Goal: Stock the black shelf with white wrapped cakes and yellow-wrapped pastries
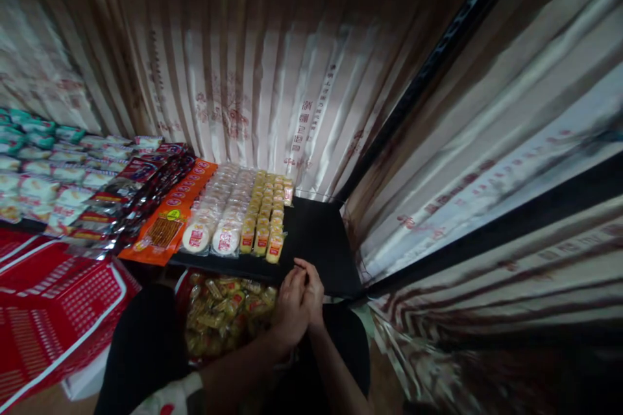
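My left hand [291,312] and my right hand [314,296] are together at the front edge of the black shelf [321,240]. Their fingers are closed against each other; anything between them is hidden. Just beyond, small yellow-wrapped snack packs [275,248] stand in rows on the shelf. Below my left hand and wrist, a red basket [181,290] holds many loose snack packs [221,311] in yellowish wrappers, partly covered by my forearm.
Left of the yellow rows lie round white wrapped cakes [226,240], an orange snack bag [165,227], dark red packets [139,172] and white packs [39,188]. A red shopping basket [58,311] stands at lower left. Pleated printed curtains [272,97] and a black post [413,94] enclose the shelf.
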Motion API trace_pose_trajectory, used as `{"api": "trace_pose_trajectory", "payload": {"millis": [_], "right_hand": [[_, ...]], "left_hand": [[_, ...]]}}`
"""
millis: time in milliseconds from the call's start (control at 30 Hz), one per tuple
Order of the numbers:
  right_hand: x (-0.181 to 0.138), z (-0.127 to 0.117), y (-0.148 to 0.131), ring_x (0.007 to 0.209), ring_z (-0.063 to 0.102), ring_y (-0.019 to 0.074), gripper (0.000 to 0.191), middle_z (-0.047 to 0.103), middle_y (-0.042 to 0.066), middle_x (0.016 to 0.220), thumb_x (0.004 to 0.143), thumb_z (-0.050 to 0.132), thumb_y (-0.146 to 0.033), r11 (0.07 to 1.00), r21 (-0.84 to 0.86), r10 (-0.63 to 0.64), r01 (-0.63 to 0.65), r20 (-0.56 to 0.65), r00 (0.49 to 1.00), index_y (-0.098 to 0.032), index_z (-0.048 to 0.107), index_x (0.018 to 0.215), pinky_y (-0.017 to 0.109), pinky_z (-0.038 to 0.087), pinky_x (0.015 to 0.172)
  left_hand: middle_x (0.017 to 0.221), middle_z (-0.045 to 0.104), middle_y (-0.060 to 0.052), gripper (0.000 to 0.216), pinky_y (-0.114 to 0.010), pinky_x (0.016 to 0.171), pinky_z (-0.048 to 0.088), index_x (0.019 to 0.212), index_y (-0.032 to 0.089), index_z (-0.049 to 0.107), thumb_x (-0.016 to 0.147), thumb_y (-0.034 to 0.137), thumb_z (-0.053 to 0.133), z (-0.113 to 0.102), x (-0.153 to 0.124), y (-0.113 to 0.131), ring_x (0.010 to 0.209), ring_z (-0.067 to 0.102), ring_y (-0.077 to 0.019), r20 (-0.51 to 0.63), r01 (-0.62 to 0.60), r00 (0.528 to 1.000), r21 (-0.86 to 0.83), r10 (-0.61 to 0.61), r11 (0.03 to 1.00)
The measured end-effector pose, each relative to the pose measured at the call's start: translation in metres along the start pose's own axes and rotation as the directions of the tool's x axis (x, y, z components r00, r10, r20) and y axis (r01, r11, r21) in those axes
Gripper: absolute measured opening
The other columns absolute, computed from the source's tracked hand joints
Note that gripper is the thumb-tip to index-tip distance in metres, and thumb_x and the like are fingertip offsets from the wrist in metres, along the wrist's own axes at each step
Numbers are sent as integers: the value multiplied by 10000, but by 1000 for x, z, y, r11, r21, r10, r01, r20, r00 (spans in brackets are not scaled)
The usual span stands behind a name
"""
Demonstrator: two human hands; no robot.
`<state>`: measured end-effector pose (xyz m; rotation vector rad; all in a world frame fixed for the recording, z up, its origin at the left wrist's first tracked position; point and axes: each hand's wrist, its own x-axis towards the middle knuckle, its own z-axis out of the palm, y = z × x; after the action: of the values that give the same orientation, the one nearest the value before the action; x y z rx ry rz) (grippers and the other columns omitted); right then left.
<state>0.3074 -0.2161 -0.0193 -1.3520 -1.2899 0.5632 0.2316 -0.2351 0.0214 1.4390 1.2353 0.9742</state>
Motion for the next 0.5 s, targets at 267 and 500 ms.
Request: {"api": "trace_pose_trajectory", "payload": {"millis": [267, 500], "right_hand": [[-78, 34, -1, 916, 607, 191, 302, 666, 59, 938, 764, 416, -159, 979, -195, 109, -55, 281, 953, -205, 667, 926, 315, 478, 837], [-81, 46, 26, 971, 590, 221, 326, 656, 98, 977, 760, 408, -96, 882, -469, 132, 38, 324, 937, -187, 661, 943, 368, 457, 888]], "left_hand": [[1053, 625, -86, 278, -362, 927, 413, 976, 190, 597, 791, 312, 429, -67, -62, -54, 1005, 556, -212, 58, 49, 997, 163, -59, 985], [985, 641, -88, 159, -331, 931, 369, 843, 171, 585, 719, 164, 485, -84, -52, -110, 1043, 543, -234, -72, 474, 880, 86, -469, 876]]}}
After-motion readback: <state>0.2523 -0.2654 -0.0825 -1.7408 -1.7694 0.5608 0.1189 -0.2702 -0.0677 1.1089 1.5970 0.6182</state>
